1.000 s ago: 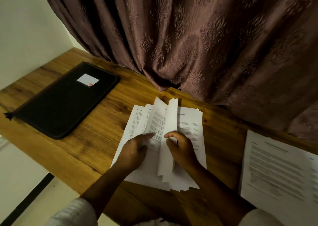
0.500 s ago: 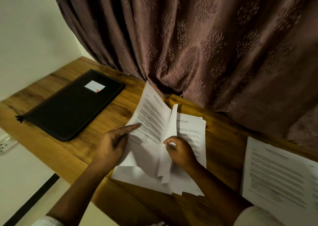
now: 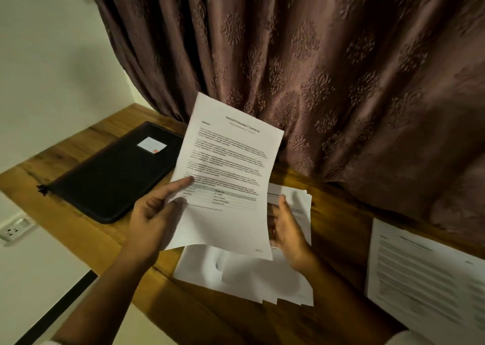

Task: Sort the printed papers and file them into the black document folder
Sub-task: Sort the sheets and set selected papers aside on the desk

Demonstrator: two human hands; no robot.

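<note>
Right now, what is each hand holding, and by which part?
Left hand pinches the lifted printed sheet at its lower left edge, thumb on the front. Right hand is open beside it, gripping nothing.

Brown curtain (image 3: 315,69) hangs behind the wooden desk (image 3: 341,213).

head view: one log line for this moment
left hand: holds sheet up | right hand: open by sheet | stack: on desk | folder: closed

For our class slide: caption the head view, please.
Left hand holds a printed sheet above the pile, black folder closed beside it.
</note>
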